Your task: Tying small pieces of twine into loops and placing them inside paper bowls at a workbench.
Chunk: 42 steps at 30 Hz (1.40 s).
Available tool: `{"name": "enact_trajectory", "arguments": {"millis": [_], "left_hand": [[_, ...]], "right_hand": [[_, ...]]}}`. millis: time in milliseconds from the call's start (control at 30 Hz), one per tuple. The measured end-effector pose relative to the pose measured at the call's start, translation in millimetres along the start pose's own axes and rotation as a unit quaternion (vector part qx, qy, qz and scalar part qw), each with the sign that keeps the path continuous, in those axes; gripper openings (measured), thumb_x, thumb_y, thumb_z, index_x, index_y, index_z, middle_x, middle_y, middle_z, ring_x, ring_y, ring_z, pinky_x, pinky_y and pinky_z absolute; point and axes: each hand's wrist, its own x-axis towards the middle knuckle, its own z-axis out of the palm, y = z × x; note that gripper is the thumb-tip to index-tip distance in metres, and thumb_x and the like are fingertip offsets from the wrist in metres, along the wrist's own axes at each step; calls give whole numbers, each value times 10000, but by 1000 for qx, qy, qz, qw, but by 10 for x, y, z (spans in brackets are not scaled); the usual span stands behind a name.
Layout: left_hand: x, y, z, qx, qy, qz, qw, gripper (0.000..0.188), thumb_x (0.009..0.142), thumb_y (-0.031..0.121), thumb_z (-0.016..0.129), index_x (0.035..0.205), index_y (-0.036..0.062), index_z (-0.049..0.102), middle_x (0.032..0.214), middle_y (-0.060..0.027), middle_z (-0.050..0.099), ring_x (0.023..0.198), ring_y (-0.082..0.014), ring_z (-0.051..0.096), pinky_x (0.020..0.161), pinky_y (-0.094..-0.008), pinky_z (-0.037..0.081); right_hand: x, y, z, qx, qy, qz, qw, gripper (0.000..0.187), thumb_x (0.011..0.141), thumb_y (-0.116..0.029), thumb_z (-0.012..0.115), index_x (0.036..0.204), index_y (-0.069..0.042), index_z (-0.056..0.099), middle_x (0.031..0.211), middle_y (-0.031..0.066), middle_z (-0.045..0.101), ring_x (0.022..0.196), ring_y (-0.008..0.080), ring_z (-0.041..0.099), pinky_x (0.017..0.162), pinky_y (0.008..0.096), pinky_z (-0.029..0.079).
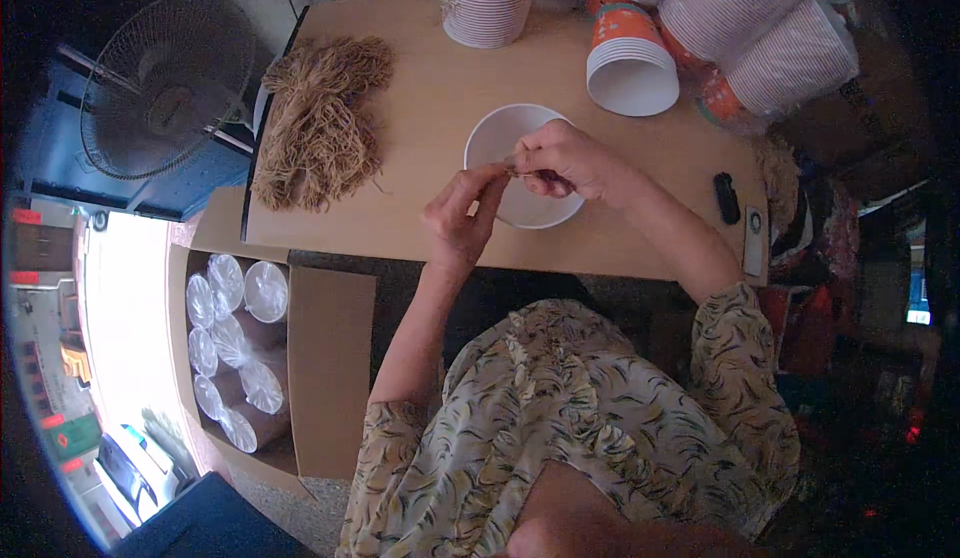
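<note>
I count one bare left hand (pixel 464 210), one bare right hand (pixel 572 163), one round white paper bucket (pixel 488 143), one brown bundle of stringy fibre (pixel 325 123), one tall red-and-white striped bucket stack (pixel 488 3), one short orange-and-white bucket stack (pixel 630 63), at least three plastic-wrapped striped stacks (pixel 735 3), one round wire fan (pixel 165 83), one open cardboard box (pixel 332 368), about eight white round wrapped ends (pixel 265 291).

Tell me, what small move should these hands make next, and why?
I'd probably lower the left hand and right hand slightly, together, toward the white tub. Their fingertips meet over its open top, seemingly pinching something too small to make out, so anything that slipped would likely land inside.
</note>
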Motion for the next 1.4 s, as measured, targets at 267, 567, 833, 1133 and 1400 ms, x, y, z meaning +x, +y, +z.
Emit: {"name": "enact_trajectory", "arguments": {"millis": [267,567,833,1133,1400], "left_hand": [[-4,-36,12,24,7,70,997,159,811,-43,725,938,45,685,883,-103,706,776,-240,705,650,-325,570],[-16,-39,-21,-104,-20,-100,989,112,851,-41,696,939,13,653,921,-74,716,760,-136,683,678,-277,561],[59,13,-103,-251,-73,-291,920,128,920,36,664,1030,-18,626,932,-104,720,771,-138,704,657,-255,554],[106,-69,-193,-354,-108,-431,823,212,924,144,684,1091,14,673,963,-85,729,768,-127,688,659,-235,518],[153,44,-180,-336,-133,-435,825,156,924,162,687,1015,36,700,928,-49,726,760,-110,682,664,-223,509]], "right_hand": [[34,-42,-17,-58,7,30,998,144,872,-180,623,809,-51,606,589,29,575,418,68,475,369,208,327],[56,-6,0,-77,2,15,997,169,895,-209,641,809,-67,609,602,-2,580,451,53,499,395,198,346],[35,8,-55,-89,9,7,996,162,920,-200,615,836,-62,621,601,-14,577,461,51,504,416,196,368],[-286,121,126,-224,117,-237,938,140,903,-86,645,1017,-6,632,799,-7,593,691,31,528,609,216,452],[-292,260,239,-263,171,-232,921,126,881,-69,686,979,1,650,808,-10,616,685,40,519,610,229,454]]}}
